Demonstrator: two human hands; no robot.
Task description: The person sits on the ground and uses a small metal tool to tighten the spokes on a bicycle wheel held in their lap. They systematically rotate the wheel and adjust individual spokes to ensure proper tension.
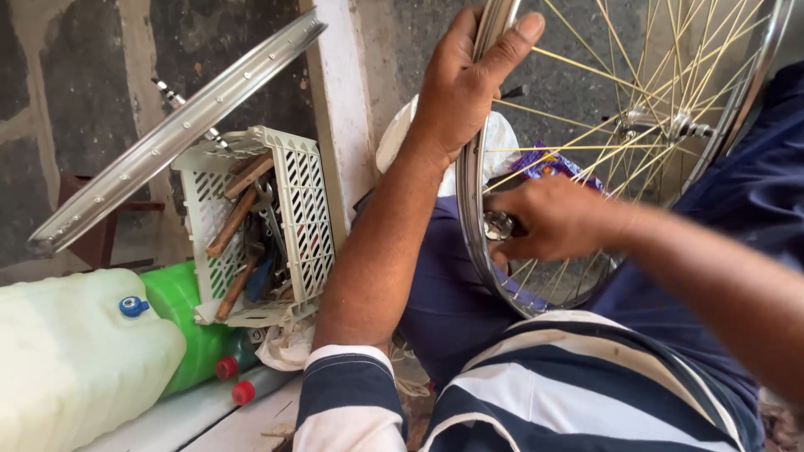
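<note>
A spoked bicycle wheel (636, 117) with a silver rim and gold spokes stands upright on my lap. My left hand (465, 84) grips the top left of its rim, thumb over the edge. My right hand (548, 219) is closed on a small round metal tool (498, 224) pressed against the inside of the rim at the lower left. The hub (662, 125) shows at the wheel's centre.
A bare silver rim (176, 130) leans at the left over a white plastic crate (260, 222) of wooden-handled tools. A white jerrycan (75, 356) and a green bottle (188, 322) lie below. A white post (343, 125) stands behind; a purple packet (548, 163) shows through the spokes.
</note>
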